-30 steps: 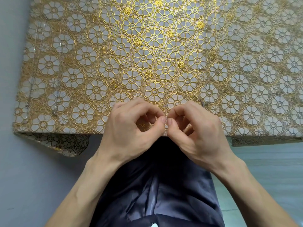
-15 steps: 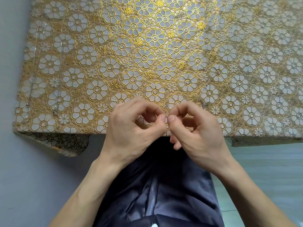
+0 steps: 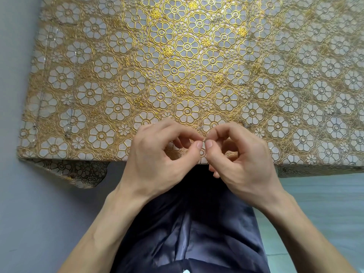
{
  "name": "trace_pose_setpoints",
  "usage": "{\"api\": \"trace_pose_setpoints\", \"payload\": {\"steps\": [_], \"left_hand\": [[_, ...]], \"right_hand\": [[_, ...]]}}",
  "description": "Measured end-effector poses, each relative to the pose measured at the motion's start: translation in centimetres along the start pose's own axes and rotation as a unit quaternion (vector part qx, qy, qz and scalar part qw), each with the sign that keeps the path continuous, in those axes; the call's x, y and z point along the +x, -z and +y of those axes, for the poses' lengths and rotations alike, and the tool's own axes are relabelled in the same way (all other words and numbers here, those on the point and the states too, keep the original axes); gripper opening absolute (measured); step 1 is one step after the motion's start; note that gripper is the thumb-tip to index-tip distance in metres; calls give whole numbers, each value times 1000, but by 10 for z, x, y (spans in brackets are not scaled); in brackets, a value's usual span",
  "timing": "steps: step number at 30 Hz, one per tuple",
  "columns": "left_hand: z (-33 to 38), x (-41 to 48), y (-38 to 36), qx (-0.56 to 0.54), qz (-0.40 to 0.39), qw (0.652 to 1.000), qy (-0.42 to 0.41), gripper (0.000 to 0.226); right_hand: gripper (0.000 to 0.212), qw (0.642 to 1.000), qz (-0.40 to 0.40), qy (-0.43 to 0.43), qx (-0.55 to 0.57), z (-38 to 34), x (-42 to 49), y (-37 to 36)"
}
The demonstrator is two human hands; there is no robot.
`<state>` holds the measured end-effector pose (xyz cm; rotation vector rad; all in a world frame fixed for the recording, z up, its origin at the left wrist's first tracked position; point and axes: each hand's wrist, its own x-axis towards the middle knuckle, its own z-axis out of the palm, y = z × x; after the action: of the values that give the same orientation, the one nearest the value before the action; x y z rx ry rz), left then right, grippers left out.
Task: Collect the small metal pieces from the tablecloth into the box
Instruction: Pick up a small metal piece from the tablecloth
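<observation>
A gold and white flowered tablecloth (image 3: pixel 197 56) covers the table. My left hand (image 3: pixel 157 160) and my right hand (image 3: pixel 242 162) meet above the near edge, thumb and forefinger tips together, pinching a tiny thin metal piece (image 3: pixel 204 141) between them. Other small metal pieces lie on the cloth: one at the middle right (image 3: pixel 240 83), one beside my right hand (image 3: pixel 247 126), and a few near the left edge (image 3: pixel 68 134). No box is in view.
The table's left corner (image 3: pixel 25 156) has cloth hanging below it. Grey floor (image 3: pixel 29 213) lies to the left and pale floor to the right. My dark trousers (image 3: pixel 187 223) fill the space under my hands.
Both hands have stayed together at the near edge. My right hand's lower fingers have loosened and spread a little. The pinch point has hardly shifted.
</observation>
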<state>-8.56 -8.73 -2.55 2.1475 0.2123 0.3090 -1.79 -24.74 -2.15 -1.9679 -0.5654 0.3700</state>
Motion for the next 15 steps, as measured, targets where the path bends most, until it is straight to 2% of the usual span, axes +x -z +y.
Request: {"api": "trace_pose_setpoints", "payload": {"steps": [6,15], "left_hand": [[-1,-1,0,6,-5,1000,-12,7],[0,-2,0,48,-5,999,-25,8]], "right_hand": [[5,996,-9,57,-69,0,2,4],[6,991,-14,80,-102,2,2,5]]}}
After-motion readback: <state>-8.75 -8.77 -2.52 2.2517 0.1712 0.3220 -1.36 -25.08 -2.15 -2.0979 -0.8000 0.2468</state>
